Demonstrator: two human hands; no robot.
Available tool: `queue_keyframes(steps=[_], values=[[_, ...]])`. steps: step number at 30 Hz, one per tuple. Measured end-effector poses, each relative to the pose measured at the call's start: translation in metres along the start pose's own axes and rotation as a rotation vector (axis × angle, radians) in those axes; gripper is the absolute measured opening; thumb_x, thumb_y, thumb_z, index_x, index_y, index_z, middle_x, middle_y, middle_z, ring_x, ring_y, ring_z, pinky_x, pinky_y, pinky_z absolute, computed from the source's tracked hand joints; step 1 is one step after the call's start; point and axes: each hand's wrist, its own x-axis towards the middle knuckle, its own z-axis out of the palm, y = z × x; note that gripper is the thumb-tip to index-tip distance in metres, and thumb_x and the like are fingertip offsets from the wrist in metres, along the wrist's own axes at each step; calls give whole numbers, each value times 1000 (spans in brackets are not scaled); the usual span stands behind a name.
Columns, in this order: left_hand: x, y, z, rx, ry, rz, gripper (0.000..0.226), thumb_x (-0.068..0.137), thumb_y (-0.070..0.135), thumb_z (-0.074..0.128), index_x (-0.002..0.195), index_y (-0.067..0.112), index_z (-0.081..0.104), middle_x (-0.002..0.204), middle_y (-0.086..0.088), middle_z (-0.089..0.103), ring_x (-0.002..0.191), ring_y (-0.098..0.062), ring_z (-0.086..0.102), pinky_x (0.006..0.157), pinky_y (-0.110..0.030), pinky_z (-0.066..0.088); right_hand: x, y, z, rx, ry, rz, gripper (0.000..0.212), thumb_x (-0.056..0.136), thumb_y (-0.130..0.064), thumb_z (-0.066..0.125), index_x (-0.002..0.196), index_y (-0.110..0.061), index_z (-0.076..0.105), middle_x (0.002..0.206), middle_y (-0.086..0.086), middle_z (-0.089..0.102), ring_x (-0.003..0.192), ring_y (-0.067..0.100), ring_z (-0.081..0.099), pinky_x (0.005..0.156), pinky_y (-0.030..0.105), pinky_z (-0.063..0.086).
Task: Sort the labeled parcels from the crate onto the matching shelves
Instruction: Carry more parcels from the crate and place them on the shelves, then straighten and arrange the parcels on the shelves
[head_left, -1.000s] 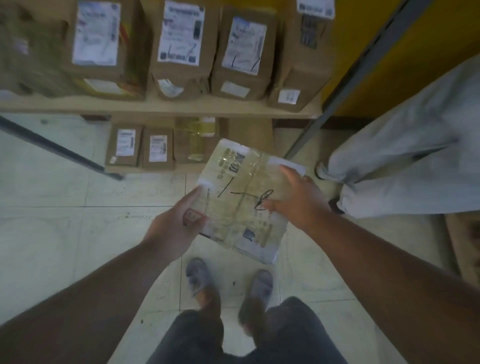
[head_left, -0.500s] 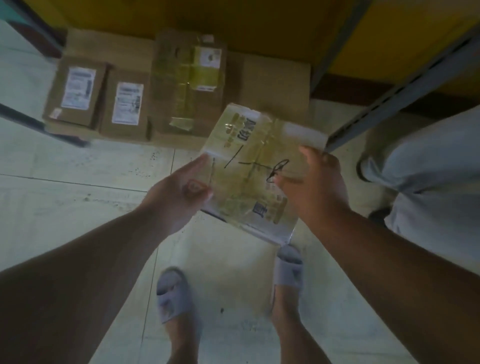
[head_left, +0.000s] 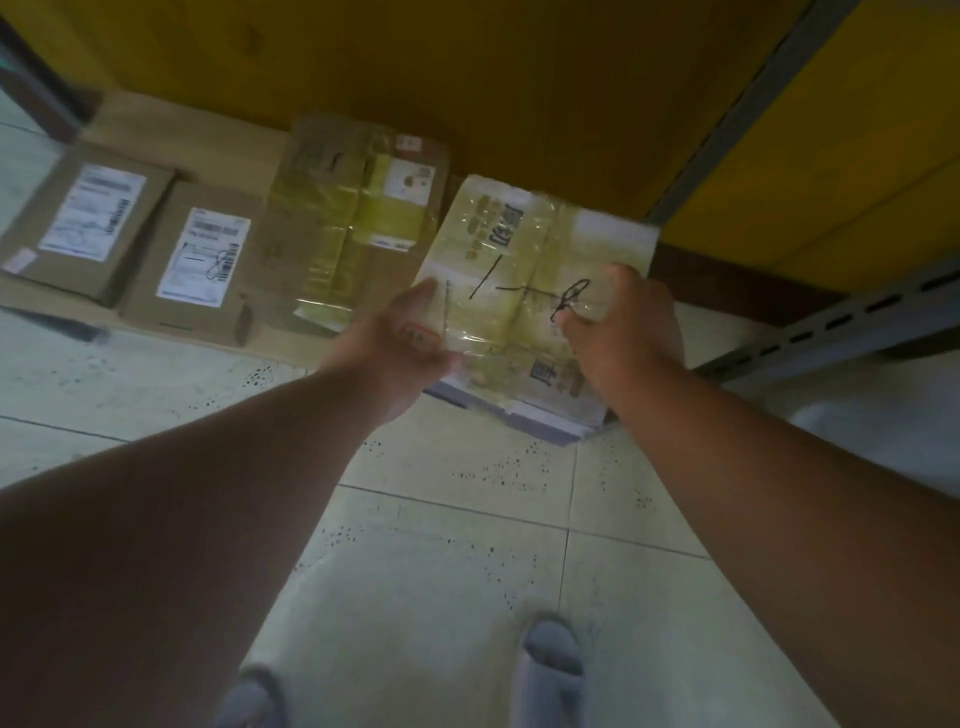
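Observation:
A flat parcel (head_left: 524, 270) wrapped in clear tape, with black marker strokes on top, is held low at the right end of the bottom shelf board (head_left: 156, 130). My left hand (head_left: 400, 338) grips its near left edge with the thumb on top. My right hand (head_left: 623, 322) grips its right side, fingers curled over the top face. The parcel's near edge hangs over the tiled floor; whether its far end rests on the board is hidden.
On the board stand two brown boxes with white labels (head_left: 88, 218) (head_left: 202, 254) and a taped brown box (head_left: 358, 228) just left of the parcel. A grey slotted shelf post (head_left: 831, 322) lies to the right. Yellow wall (head_left: 467, 78) behind. My slippers (head_left: 550, 654) show below.
The view has dropped toward the floor and both hands have carried the parcel forward and down, to the bottom board beside the taped box. The upper shelf has left the view.

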Motion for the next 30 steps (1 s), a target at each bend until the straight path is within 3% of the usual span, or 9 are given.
queue_keyframes(steps=[3, 6, 9, 14, 16, 19, 23, 30], values=[[15, 10, 13, 60, 45, 40, 79, 86, 43, 73, 150, 52, 27, 141, -8, 51, 113, -30, 58, 82, -37, 55, 21, 6, 5, 6, 17, 1, 55, 91, -37, 69, 140, -27, 47, 143, 11, 43, 112, 31, 58, 71, 27, 38], [30, 13, 31, 91, 70, 21, 67, 87, 48, 69, 145, 51, 34, 134, -8, 51, 104, -27, 57, 61, -25, 44, 45, 11, 11, 17, 30, -17, 50, 91, -32, 69, 137, -21, 52, 140, 12, 47, 111, 30, 59, 75, 25, 37], [43, 6, 45, 74, 65, 52, 46, 86, 45, 69, 123, 56, 45, 123, -9, 57, 91, -24, 61, 51, -20, 37, 59, 16, 20, -13, 11, -63, 50, 91, -29, 69, 136, -16, 52, 138, 14, 49, 115, 31, 57, 78, 25, 36], [52, -8, 44, 66, 46, 72, 67, 83, 43, 72, 136, 62, 37, 123, -4, 58, 91, -23, 65, 56, -20, 45, 64, 24, 28, -61, -45, -141, 50, 94, -27, 65, 139, -13, 50, 138, 14, 43, 116, 30, 54, 80, 27, 36], [41, -7, 39, 93, 72, 67, 69, 83, 42, 72, 140, 56, 38, 126, -2, 57, 94, -23, 64, 64, -23, 47, 54, 21, 24, -77, -2, -154, 51, 93, -27, 64, 140, -13, 50, 140, 14, 44, 123, 32, 50, 89, 33, 42], [0, 2, 26, 171, 119, 41, 69, 87, 35, 71, 146, 44, 36, 125, 0, 47, 96, -22, 60, 68, -24, 47, 16, 5, 11, -83, 0, -201, 53, 92, -33, 63, 140, -16, 48, 147, 13, 41, 131, 31, 45, 97, 37, 45], [-69, 5, -10, 257, 110, 59, 63, 88, 37, 70, 144, 39, 41, 135, -2, 48, 109, -23, 61, 90, -40, 55, -60, -28, -15, -23, -18, -296, 55, 89, -36, 68, 136, -15, 52, 142, 11, 47, 125, 28, 49, 98, 41, 50], [-205, -1, -96, 353, 91, 51, 60, 87, 40, 69, 141, 39, 44, 137, 3, 47, 117, -21, 58, 93, -45, 55, -210, -88, -84, 53, -107, -381, 58, 91, -42, 65, 141, -18, 48, 145, 5, 47, 134, 22, 44, 108, 36, 41]])
